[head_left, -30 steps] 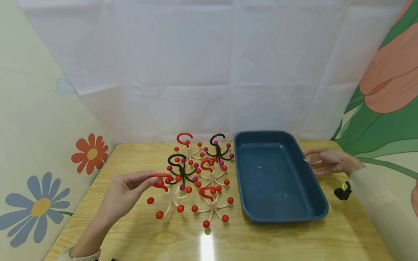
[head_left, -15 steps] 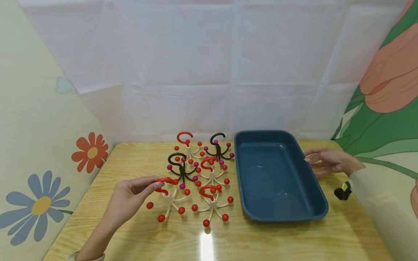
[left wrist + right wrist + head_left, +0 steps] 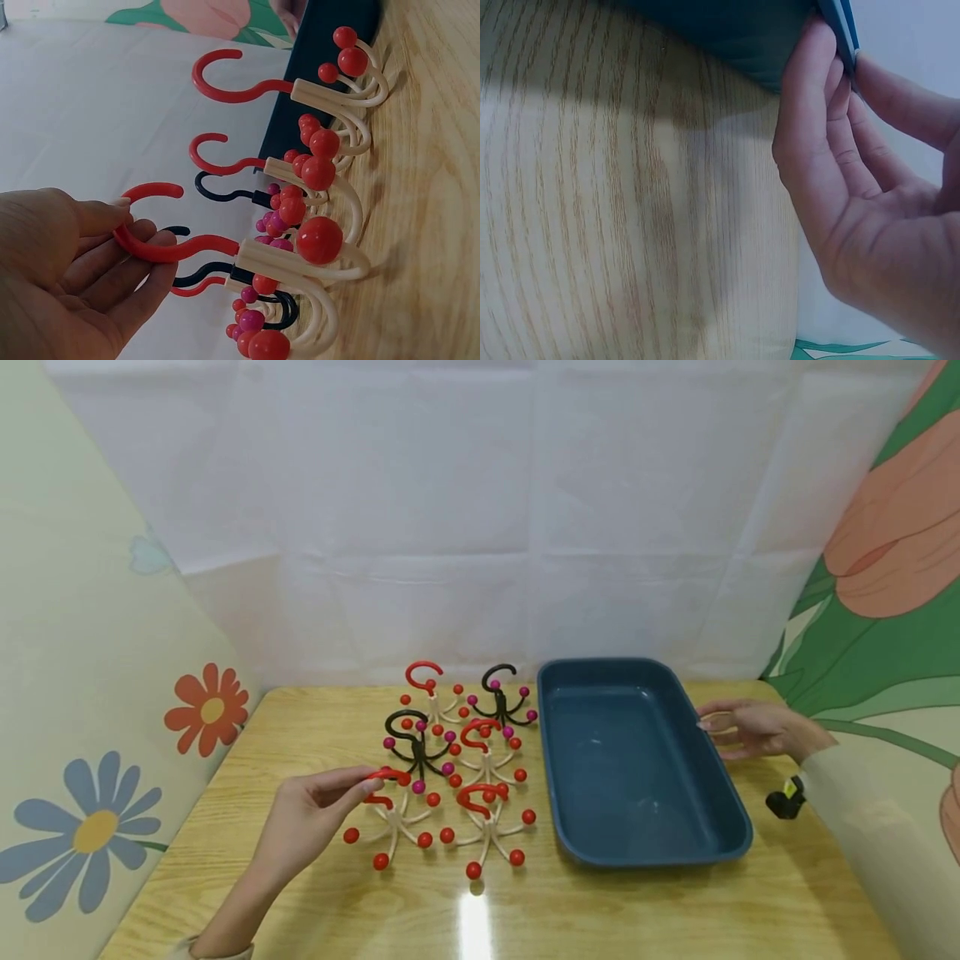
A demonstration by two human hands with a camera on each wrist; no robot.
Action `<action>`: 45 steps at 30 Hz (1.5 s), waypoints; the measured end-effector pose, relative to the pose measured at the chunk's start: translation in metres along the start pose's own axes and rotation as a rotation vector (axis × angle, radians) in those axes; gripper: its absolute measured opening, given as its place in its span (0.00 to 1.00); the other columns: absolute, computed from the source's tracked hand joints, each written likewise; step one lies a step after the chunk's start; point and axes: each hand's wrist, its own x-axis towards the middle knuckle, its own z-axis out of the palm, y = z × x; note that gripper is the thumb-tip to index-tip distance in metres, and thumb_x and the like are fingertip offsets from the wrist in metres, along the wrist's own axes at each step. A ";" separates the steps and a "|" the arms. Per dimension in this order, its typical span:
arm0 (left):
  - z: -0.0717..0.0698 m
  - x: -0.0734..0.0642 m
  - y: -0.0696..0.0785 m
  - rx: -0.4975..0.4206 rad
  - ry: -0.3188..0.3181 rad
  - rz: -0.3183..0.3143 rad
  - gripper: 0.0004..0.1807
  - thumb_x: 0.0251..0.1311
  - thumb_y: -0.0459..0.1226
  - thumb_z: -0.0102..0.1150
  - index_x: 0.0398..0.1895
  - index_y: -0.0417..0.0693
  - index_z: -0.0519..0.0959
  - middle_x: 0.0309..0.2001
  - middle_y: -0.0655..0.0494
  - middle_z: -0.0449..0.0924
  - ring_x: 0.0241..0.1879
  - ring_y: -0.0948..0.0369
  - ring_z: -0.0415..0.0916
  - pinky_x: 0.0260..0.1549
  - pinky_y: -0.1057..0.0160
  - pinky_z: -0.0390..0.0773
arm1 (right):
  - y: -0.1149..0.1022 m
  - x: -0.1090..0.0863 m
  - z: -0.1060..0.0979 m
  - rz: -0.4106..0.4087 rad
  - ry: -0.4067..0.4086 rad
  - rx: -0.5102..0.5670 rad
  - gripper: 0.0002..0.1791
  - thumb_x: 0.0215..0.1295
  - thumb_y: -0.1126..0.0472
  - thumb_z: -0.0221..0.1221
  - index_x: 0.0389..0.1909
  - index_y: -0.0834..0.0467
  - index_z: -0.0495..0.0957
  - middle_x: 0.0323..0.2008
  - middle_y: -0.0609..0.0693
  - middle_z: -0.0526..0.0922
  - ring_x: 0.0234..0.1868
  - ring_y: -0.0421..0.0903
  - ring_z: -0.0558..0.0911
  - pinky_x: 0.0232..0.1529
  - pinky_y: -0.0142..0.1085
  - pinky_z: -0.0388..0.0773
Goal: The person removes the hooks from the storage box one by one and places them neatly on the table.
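My left hand (image 3: 303, 822) pinches the red hook of a cream multi-arm hanger (image 3: 274, 259) between thumb and fingers. This hanger stands upright at the front left of the group, its curved arms low at the tabletop and tipped with red balls. Close to its right is a matching red-and-cream hanger (image 3: 489, 832). Behind them stand more red-and-cream hangers and two black hangers (image 3: 418, 752) with magenta balls. My right hand (image 3: 757, 731) holds the right rim of a dark blue tray (image 3: 555, 777); in the right wrist view the thumb and fingers (image 3: 810, 82) pinch that rim.
The wooden table (image 3: 315, 902) meets a white sheet (image 3: 405, 527) at the back. Flower-patterned walls stand left and right. A small black object (image 3: 783, 800) with a yellow mark lies near the right sleeve.
My left hand has moved slightly right and down with the hanger, which now stands lower and a little straighter. The right hand has stayed on the tray rim.
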 end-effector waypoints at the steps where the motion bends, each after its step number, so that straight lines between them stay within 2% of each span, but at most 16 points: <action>1: 0.000 0.000 0.000 0.005 0.001 -0.004 0.16 0.71 0.50 0.66 0.54 0.53 0.90 0.48 0.50 0.93 0.45 0.66 0.90 0.39 0.68 0.86 | 0.000 0.000 0.000 0.002 -0.001 0.002 0.18 0.80 0.56 0.58 0.65 0.48 0.69 0.47 0.37 0.83 0.50 0.37 0.84 0.51 0.40 0.85; 9: 0.000 -0.001 -0.002 0.009 -0.005 -0.030 0.17 0.70 0.51 0.67 0.55 0.54 0.90 0.49 0.51 0.92 0.46 0.65 0.91 0.41 0.65 0.87 | 0.001 0.000 -0.001 0.004 -0.011 0.024 0.11 0.81 0.57 0.57 0.58 0.44 0.74 0.47 0.38 0.83 0.49 0.37 0.84 0.50 0.39 0.86; 14: -0.003 -0.001 -0.002 0.048 -0.039 -0.038 0.18 0.72 0.51 0.64 0.58 0.56 0.88 0.54 0.51 0.91 0.49 0.67 0.89 0.44 0.65 0.87 | 0.002 -0.003 0.000 0.003 -0.008 0.021 0.12 0.80 0.57 0.57 0.60 0.45 0.72 0.47 0.38 0.83 0.49 0.37 0.84 0.51 0.39 0.86; 19: -0.008 0.000 -0.001 0.093 -0.069 -0.022 0.19 0.74 0.52 0.61 0.60 0.58 0.87 0.58 0.51 0.89 0.53 0.61 0.89 0.45 0.68 0.86 | 0.002 -0.002 0.000 -0.001 -0.009 0.019 0.14 0.81 0.56 0.57 0.62 0.45 0.71 0.47 0.37 0.82 0.50 0.37 0.84 0.51 0.39 0.85; 25: -0.009 -0.001 -0.002 0.065 -0.108 -0.016 0.17 0.76 0.46 0.61 0.63 0.56 0.86 0.58 0.51 0.89 0.51 0.71 0.87 0.40 0.67 0.85 | 0.004 -0.003 -0.001 -0.004 -0.016 0.010 0.14 0.81 0.56 0.57 0.62 0.46 0.72 0.48 0.37 0.83 0.51 0.37 0.83 0.52 0.40 0.84; 31: -0.013 -0.001 -0.001 0.017 -0.132 0.020 0.20 0.75 0.47 0.62 0.65 0.53 0.83 0.60 0.53 0.87 0.53 0.73 0.85 0.49 0.72 0.83 | 0.007 -0.008 -0.003 -0.012 0.003 -0.003 0.16 0.81 0.57 0.57 0.65 0.50 0.72 0.46 0.37 0.84 0.49 0.37 0.85 0.51 0.39 0.85; 34: -0.018 0.001 0.001 0.020 -0.109 0.032 0.20 0.74 0.48 0.63 0.64 0.53 0.83 0.59 0.51 0.87 0.52 0.74 0.84 0.50 0.75 0.81 | 0.007 -0.011 -0.001 -0.021 0.020 -0.017 0.22 0.80 0.58 0.58 0.69 0.57 0.71 0.45 0.38 0.86 0.48 0.38 0.86 0.51 0.38 0.86; 37: -0.026 0.006 0.004 0.041 -0.059 0.055 0.19 0.75 0.48 0.62 0.62 0.51 0.82 0.56 0.51 0.87 0.51 0.77 0.83 0.50 0.79 0.79 | 0.007 -0.013 0.001 -0.049 0.045 -0.073 0.30 0.79 0.57 0.59 0.75 0.64 0.65 0.45 0.38 0.87 0.48 0.37 0.87 0.50 0.39 0.86; 41: -0.037 0.015 0.006 0.068 0.011 0.092 0.16 0.74 0.46 0.63 0.58 0.50 0.82 0.50 0.62 0.86 0.48 0.80 0.81 0.48 0.82 0.78 | 0.006 -0.013 0.001 -0.081 0.089 -0.197 0.38 0.78 0.52 0.60 0.78 0.69 0.59 0.50 0.41 0.88 0.49 0.37 0.87 0.53 0.42 0.86; 43: -0.042 0.019 0.007 0.075 0.035 0.113 0.15 0.74 0.45 0.64 0.56 0.48 0.82 0.47 0.67 0.84 0.48 0.80 0.81 0.48 0.82 0.78 | 0.005 -0.014 0.001 -0.083 0.104 -0.243 0.40 0.79 0.50 0.60 0.78 0.70 0.58 0.54 0.46 0.87 0.50 0.38 0.87 0.56 0.44 0.86; 45: -0.045 0.022 0.007 0.090 0.063 0.140 0.13 0.74 0.44 0.64 0.54 0.47 0.82 0.47 0.66 0.84 0.47 0.81 0.80 0.47 0.83 0.78 | 0.006 -0.014 0.000 -0.092 0.110 -0.276 0.41 0.79 0.49 0.59 0.78 0.72 0.57 0.61 0.55 0.85 0.54 0.40 0.86 0.59 0.47 0.85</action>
